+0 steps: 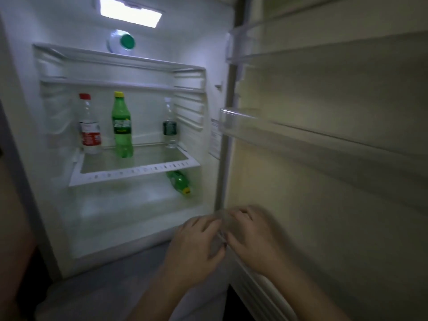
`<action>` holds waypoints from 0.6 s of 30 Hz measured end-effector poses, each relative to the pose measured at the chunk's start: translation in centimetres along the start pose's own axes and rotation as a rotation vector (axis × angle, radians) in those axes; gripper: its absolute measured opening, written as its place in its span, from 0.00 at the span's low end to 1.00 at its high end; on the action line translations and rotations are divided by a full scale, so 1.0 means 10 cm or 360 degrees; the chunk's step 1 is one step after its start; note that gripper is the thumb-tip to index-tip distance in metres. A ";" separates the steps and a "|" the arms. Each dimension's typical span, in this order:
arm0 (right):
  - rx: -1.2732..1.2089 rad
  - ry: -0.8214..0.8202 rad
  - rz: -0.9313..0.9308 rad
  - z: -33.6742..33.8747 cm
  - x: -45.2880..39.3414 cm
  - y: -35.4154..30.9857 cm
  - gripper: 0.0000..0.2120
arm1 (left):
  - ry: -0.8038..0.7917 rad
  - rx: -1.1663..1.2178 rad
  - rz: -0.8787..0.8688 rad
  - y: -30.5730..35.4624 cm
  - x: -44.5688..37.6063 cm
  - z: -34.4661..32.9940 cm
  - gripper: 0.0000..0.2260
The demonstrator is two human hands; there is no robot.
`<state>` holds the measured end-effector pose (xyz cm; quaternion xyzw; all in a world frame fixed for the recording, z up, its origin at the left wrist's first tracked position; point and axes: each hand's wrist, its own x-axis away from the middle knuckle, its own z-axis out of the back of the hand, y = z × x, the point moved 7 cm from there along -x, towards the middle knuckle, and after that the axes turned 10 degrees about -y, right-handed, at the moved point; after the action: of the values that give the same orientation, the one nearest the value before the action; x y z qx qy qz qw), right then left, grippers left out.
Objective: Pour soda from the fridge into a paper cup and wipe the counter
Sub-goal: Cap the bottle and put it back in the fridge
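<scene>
Both hands blurred, low before the open fridge (129,239). Left hand (196,242) fingers loosely bent, empty. Right hand (250,235) grip impossible to tell.

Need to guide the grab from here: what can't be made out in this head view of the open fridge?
- Left hand and right hand: motion-blurred, grip unreadable.
- Green bottle label: too blurred to read.
- Lying green bottle: partly hidden by the shelf.
- Green-capped bottle up top: body washed out by the fridge light.
</scene>
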<state>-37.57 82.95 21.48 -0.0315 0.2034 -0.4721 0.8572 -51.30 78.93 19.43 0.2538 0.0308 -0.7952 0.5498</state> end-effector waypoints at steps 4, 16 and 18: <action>0.0268 -0.0131 -0.0107 0.32 0.71 0.26 0.22 | 0.0004 0.0128 -0.0253 0.69 0.10 -0.22 0.20; 0.0351 0.0024 0.0182 0.72 2.16 0.04 0.23 | -0.0306 0.0119 -0.0361 1.83 0.80 -0.53 0.24; 0.0371 0.0051 0.0248 0.77 2.35 0.06 0.22 | -0.0385 0.0046 -0.0265 1.85 0.90 -0.58 0.23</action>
<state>-23.11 62.88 20.89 0.0919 0.1627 -0.4249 0.8857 -35.04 65.82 14.76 0.1607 -0.0262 -0.8633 0.4778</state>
